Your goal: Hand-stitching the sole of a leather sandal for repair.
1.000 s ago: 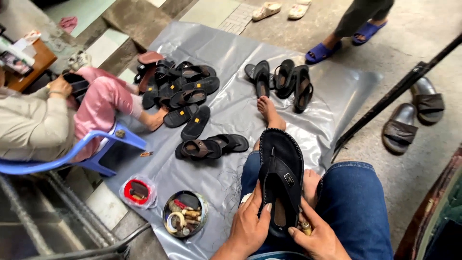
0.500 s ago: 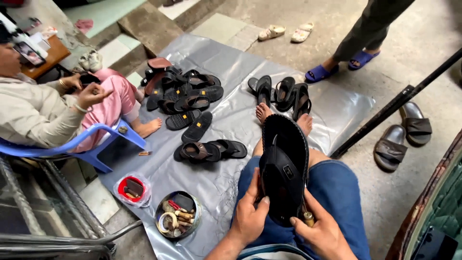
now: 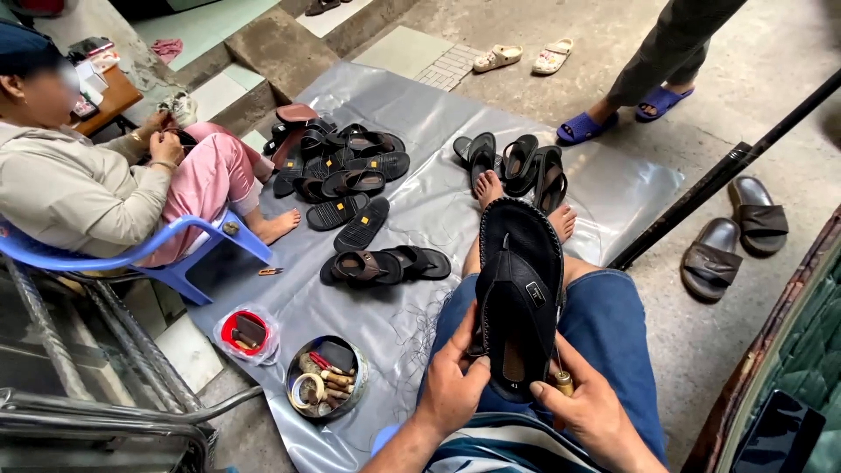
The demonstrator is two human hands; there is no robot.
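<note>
A black sandal with a stitched rim stands tilted on my lap, sole toward me. My left hand grips its near left edge. My right hand is at its lower right edge, holding a small awl with a brass-coloured handle against the sandal. My bare feet rest on a grey plastic sheet.
Several black and brown sandals lie in a pile and in pairs on the sheet. A round tin of tools and a red tin sit at my left. A person sits on a blue chair at left. Another person's feet in blue slippers stand beyond.
The view has drawn closer and tilted. My hands shifted slightly on the sandal. The seated person lowered their hands toward their lap.
</note>
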